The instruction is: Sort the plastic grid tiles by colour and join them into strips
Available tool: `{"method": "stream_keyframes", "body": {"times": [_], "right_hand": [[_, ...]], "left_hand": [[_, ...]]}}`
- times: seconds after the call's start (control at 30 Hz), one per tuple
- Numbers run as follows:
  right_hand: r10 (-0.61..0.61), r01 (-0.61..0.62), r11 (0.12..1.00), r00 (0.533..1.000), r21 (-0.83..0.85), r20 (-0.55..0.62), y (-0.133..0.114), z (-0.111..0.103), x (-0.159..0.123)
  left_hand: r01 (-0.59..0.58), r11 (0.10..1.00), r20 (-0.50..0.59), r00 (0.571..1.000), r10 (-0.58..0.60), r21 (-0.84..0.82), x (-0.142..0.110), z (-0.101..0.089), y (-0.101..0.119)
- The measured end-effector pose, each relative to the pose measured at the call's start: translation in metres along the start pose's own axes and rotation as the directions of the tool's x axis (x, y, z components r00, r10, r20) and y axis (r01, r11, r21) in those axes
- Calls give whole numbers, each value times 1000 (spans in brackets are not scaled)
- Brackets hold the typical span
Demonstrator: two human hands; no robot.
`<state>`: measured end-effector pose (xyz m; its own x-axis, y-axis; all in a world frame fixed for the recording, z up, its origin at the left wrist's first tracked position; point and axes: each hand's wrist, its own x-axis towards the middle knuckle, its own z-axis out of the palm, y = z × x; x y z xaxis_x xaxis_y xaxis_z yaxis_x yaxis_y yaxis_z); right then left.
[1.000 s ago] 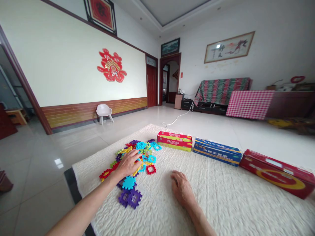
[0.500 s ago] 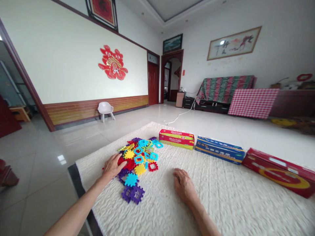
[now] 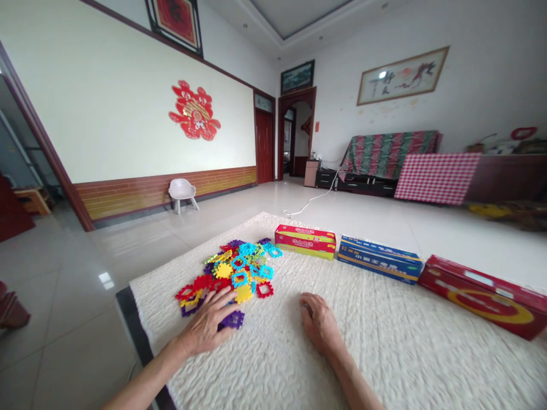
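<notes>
Head cam: person's two bare hands are resting at white quilted cloth [image 3: 273,359], tile pile [image 3: 223,271] lying toward L.
Boxes: 3 are standing in a row along far side of cloth, L to R: red/lime box [image 3: 305,244], blue box [image 3: 379,261], dark red box [image 3: 482,297]. Contents aren't showing; can't tell.
Tiles: notched plastic pcs, mixed cols, are overlapping loosely on cloth, near red/lime box.
L hand [image 3: 209,323]: palm down over near edge of pile, fingers lying spread, thumb standing apart.
Purple tile [image 3: 233,320]: is showing b/w L thumb & index, partly hidden; pinched or not, can't tell.
Yellow tile [image 3: 244,294]: is lying just beyond L fingertips.
R hand [image 3: 319,322]: is resting on cloth, well apart from tiles, fingers curling under; holding anything, can't tell.
</notes>
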<state>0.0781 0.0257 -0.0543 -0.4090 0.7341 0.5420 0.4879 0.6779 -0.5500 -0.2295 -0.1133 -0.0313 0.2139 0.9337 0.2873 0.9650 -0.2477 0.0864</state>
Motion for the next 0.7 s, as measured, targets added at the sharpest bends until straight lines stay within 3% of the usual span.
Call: {"method": "stream_keyframes", "body": {"times": [0.07,0.17,0.33,0.4,0.57,0.7], "right_hand": [[7,-7,1000,1000,2,-1,0,0,0],[16,-16,1000,1000,9,-4,-1,0,-1],[15,-14,999,1000,43,-23,0,-1,-1],[15,-14,998,999,56,-30,0,-1,0],[37,-35,995,999,91,-19,-3,-4,0],[73,-68,991,997,117,-36,-1,-5,-3]], "left_hand": [[84,996,-119,989,-82,11,10,7,-17],[235,972,-287,929,-233,-28,30,18,-40],[353,925,-399,835,-379,-138,72,14,-53],[379,914,-389,827,-405,-145,92,6,-51],[476,865,-202,842,-500,-159,144,-14,-50],[568,802,-186,781,-596,-184,165,-22,-80]]}}
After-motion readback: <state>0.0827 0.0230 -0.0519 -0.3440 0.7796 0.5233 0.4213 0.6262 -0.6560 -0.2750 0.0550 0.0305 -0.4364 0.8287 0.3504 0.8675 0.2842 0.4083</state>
